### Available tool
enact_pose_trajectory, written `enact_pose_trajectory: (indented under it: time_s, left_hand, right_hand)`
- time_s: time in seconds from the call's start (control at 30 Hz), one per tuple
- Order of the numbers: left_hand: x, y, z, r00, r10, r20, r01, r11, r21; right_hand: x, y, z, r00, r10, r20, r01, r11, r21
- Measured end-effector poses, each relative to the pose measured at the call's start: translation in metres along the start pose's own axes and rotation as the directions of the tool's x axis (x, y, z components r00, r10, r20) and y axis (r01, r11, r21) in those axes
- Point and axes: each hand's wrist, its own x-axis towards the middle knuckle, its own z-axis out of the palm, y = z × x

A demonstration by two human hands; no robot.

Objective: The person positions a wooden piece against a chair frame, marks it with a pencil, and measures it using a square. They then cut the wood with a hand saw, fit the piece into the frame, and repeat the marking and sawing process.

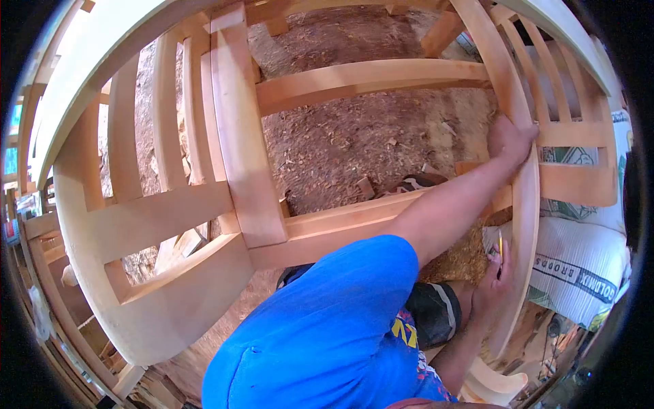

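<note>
My left hand (pixel 509 142) reaches across the wooden frame and is wrapped round the edge of a long curved wooden post (pixel 523 204) on the right side. Some of its fingers are hidden behind the wood. Lower down, my right hand (pixel 493 281) is beside the same post, holding a thin yellow pencil (pixel 501 247) that points upward. Below my left forearm runs a wooden rail (pixel 340 228), which joins a wide upright board (pixel 245 136).
Slatted wooden panels stand at the left (pixel 157 211) and right (pixel 575 180). Another rail (pixel 368 76) crosses farther away. Wood chips cover the ground (pixel 354 136). White printed sacks (pixel 579 262) lie at the right, and wood scraps lie near the bottom right.
</note>
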Motion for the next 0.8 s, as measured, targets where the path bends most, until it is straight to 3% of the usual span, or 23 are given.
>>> enact_pose_trajectory:
  time_s: [0.1, 0.2, 0.3, 0.33, 0.37, 0.4, 0.5, 0.63, 0.67, 0.8]
  left_hand:
    - [0.001, -0.004, 0.004, 1.000, 0.013, -0.028, -0.012, 0.999, 0.035]
    - [0.013, -0.016, 0.014, 0.996, 0.036, -0.078, -0.032, 0.998, 0.061]
    - [0.004, -0.009, 0.011, 0.998, -0.011, -0.058, 0.010, 1.000, -0.027]
    - [0.023, -0.031, 0.023, 0.999, 0.044, -0.030, -0.046, 0.996, -0.077]
    - [0.023, -0.032, 0.025, 1.000, -0.015, 0.006, 0.015, 0.992, -0.127]
    - [0.018, -0.019, 0.014, 0.999, -0.018, 0.051, 0.020, 0.999, -0.029]
    - [0.023, -0.026, 0.014, 0.998, 0.070, 0.005, -0.071, 0.997, 0.039]
    - [0.026, -0.022, 0.012, 0.991, 0.132, -0.010, -0.130, 0.986, 0.109]
    - [0.025, -0.023, 0.013, 0.991, 0.132, 0.008, -0.132, 0.991, 0.035]
    - [0.036, -0.032, 0.016, 0.994, 0.107, -0.003, -0.106, 0.993, 0.045]
  right_hand:
    - [0.008, -0.013, 0.000, 0.997, 0.067, -0.040, -0.069, 0.996, -0.051]
    - [0.027, -0.009, 0.001, 0.988, 0.151, -0.038, -0.150, 0.988, 0.045]
    - [0.045, -0.038, -0.003, 0.964, 0.266, 0.030, -0.267, 0.962, 0.058]
    - [0.050, -0.029, -0.001, 0.950, 0.308, 0.056, -0.312, 0.946, 0.089]
    - [0.055, -0.020, 0.003, 0.967, 0.255, 0.005, -0.254, 0.963, 0.085]
    - [0.059, -0.017, 0.007, 0.980, 0.195, -0.037, -0.192, 0.978, 0.077]
    - [0.074, -0.043, 0.011, 0.984, 0.023, -0.178, -0.034, 0.998, -0.060]
    - [0.091, -0.030, 0.029, 0.905, -0.265, -0.333, 0.220, 0.961, -0.167]
    - [0.093, -0.027, 0.032, 0.874, -0.327, -0.359, 0.267, 0.941, -0.206]
    - [0.092, -0.014, 0.042, 0.885, -0.276, -0.374, 0.232, 0.960, -0.159]
